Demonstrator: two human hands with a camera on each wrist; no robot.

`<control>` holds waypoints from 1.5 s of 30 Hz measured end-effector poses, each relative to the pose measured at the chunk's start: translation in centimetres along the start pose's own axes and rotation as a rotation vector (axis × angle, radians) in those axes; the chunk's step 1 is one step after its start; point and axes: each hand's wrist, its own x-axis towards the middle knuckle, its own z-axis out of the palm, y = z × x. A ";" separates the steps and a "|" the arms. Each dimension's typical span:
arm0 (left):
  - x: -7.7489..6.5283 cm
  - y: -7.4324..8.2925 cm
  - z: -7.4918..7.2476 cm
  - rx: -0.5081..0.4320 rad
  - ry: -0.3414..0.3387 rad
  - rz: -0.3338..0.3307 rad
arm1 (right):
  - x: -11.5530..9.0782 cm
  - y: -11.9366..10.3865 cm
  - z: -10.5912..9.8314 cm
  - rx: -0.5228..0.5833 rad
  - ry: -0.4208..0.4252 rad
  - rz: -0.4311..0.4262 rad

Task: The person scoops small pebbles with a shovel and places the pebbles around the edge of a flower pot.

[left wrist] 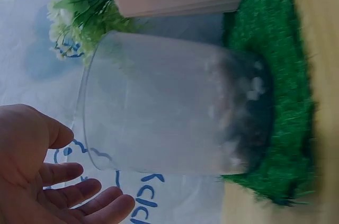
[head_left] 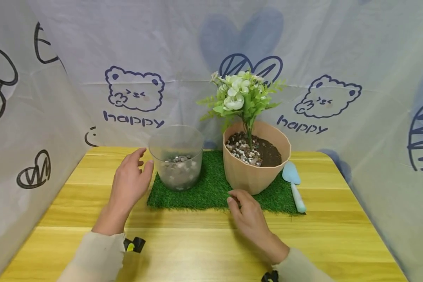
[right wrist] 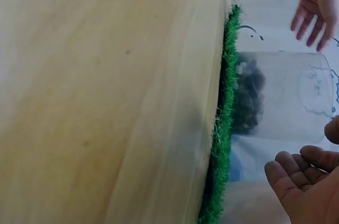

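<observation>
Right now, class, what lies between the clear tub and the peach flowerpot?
A bare strip of green artificial turf separates the clear tub from the peach flowerpot in the head view.

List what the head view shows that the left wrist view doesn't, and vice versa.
Head only: right hand, light-blue trowel, and the dark soil and mixed pebble layer inside the peach faceted pot.

Left wrist only: palm side of the left hand.

Both: the left hand itself, clear round plastic container with grey and white stones, green artificial-grass mat, yellow wooden table, white printed backdrop, leafy white-flowered plant, and that pot's outer wall.
</observation>
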 end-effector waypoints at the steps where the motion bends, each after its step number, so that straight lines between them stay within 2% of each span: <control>1: 0.5 0.1 -0.1 0.002 -0.006 -0.002 | 0.1 0.0 0.2 -0.001 -0.004 0.002; 5: 2.5 0.6 -0.3 0.042 -0.048 -0.008 | 0.4 -0.2 0.8 0.007 -0.028 0.019; 11: 5.6 0.7 -0.5 0.104 -0.161 -0.034 | 0.7 -0.4 1.6 0.015 -0.072 0.030; 15: 7.0 0.5 -0.5 0.122 -0.231 -0.053 | 0.8 -0.6 2.1 0.009 -0.095 0.035; 19: 8.1 0.2 -0.4 0.125 -0.264 -0.066 | 0.9 -0.8 2.4 0.004 -0.110 0.052; 25: 9.3 -0.1 -0.2 0.127 -0.318 -0.104 | 1.1 -0.9 2.9 0.017 -0.126 0.058; 33: 10.3 0.3 -0.6 -0.053 -0.495 -0.280 | 1.4 -1.3 3.2 0.026 -0.119 0.054; 37: 10.5 0.5 -0.8 -0.054 -0.513 -0.286 | 1.6 -1.2 3.4 0.038 -0.122 0.056; 45: 10.4 0.5 -1.0 -0.044 -0.489 -0.248 | 1.7 -1.0 3.7 0.066 -0.171 0.111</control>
